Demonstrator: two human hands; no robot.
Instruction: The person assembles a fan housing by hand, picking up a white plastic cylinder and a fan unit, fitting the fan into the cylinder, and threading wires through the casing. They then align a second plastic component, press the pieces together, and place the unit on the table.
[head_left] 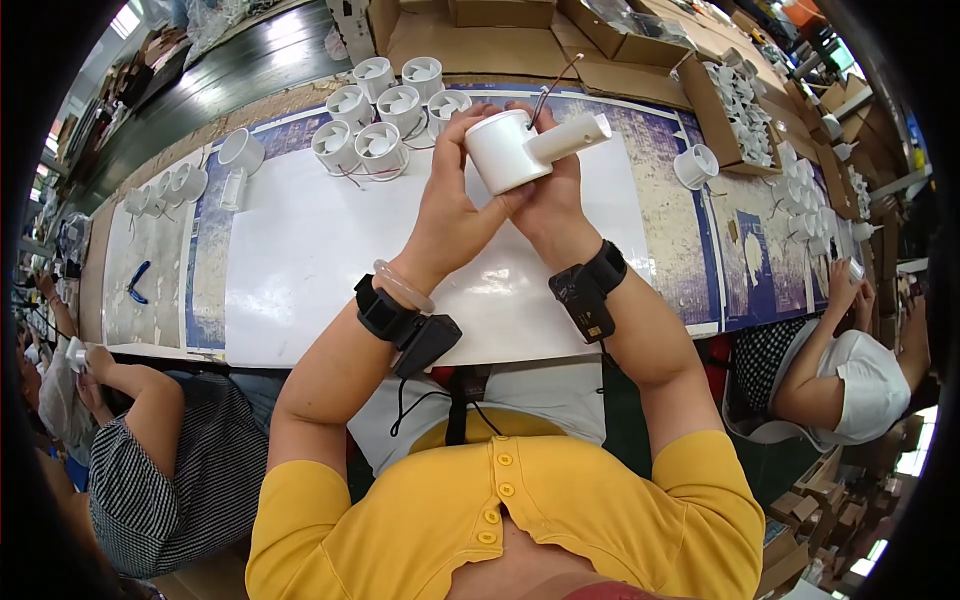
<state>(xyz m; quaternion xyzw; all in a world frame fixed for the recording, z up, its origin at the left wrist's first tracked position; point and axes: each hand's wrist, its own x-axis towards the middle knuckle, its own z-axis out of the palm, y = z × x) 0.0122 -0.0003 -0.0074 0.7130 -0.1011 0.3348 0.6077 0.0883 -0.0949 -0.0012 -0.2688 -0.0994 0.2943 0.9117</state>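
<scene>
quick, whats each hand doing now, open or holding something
Left hand: closed, holding the white housing at its left.
Right hand: closed, holding the same housing, by its side tube.

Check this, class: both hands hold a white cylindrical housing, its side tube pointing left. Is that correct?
Wrong direction: in the head view, left hand and right hand hold the white cylindrical housing, its side tube pointing right.

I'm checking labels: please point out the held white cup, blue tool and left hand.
White cup [504, 160]: head view, on its round side wall.
Blue tool [137, 280]: head view, on its blue body.
Left hand [458, 203]: head view, near the thumb's base.
</scene>
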